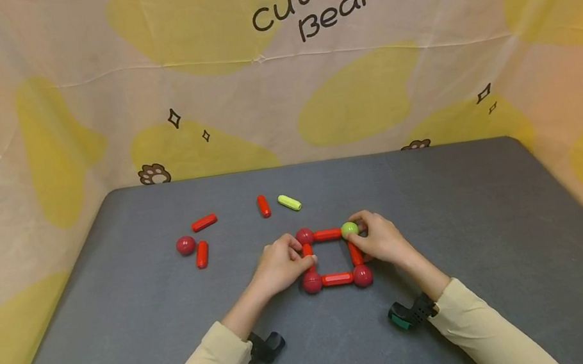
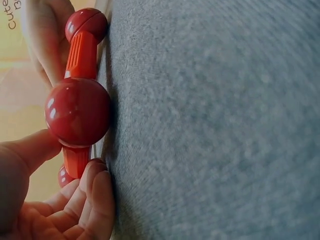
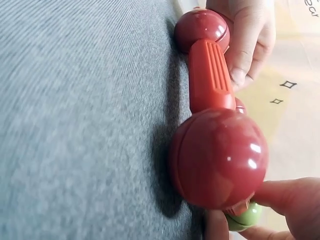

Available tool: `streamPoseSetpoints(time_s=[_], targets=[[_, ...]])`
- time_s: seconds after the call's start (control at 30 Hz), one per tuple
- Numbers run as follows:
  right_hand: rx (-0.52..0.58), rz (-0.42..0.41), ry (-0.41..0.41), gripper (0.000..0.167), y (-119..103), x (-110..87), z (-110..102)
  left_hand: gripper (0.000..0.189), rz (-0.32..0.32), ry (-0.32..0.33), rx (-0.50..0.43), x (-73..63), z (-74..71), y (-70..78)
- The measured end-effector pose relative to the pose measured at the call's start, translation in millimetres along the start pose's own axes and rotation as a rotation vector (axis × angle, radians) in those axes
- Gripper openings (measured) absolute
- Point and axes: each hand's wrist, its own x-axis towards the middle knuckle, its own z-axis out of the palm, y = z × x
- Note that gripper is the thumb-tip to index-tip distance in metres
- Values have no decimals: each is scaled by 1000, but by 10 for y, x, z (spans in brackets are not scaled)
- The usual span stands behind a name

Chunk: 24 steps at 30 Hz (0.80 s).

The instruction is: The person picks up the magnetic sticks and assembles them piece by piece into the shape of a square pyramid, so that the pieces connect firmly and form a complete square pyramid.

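Observation:
Four-sided and flat on the table, a frame joins red rods with three red balls and one green ball [image 1: 349, 229]. My left hand [image 1: 281, 264] holds the frame's left red rod [image 1: 307, 250], thumb on one side and fingers curled on the other. Close to those fingers is the far-left red ball [image 1: 304, 235]. At the far-right corner, my right hand [image 1: 383, 238] pinches the green ball between thumb and index finger. The near-right red ball [image 3: 220, 159] hides much of that grip in the right wrist view. A near red rod [image 1: 338, 278] links the two front balls.
Beyond the frame lie a loose red rod [image 1: 263, 206] and a yellow-green rod [image 1: 289, 202]. Farther left are a loose red ball [image 1: 185, 245] and two red rods, one upper [image 1: 204, 222] and one lower [image 1: 202, 254]. A printed cloth [image 1: 228, 89] hangs behind the grey table [image 1: 467, 216].

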Motion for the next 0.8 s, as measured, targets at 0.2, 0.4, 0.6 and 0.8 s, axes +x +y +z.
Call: streamPoseSetpoints(time_s=[0.2, 0.4, 0.6, 0.8], targets=[[57, 50, -37, 48, 11, -56, -4, 23, 9, -9, -7, -14, -40, -61], [147, 111, -111, 54, 0, -93, 27, 19, 21, 21, 20, -78, -188, -131], [156, 102, -117, 53, -6, -108, 37, 17, 14, 83, 21, -179, -450, -260], [162, 99, -120, 52, -6, -111, 34, 20, 23, 193, 31, -272, -730, -424]])
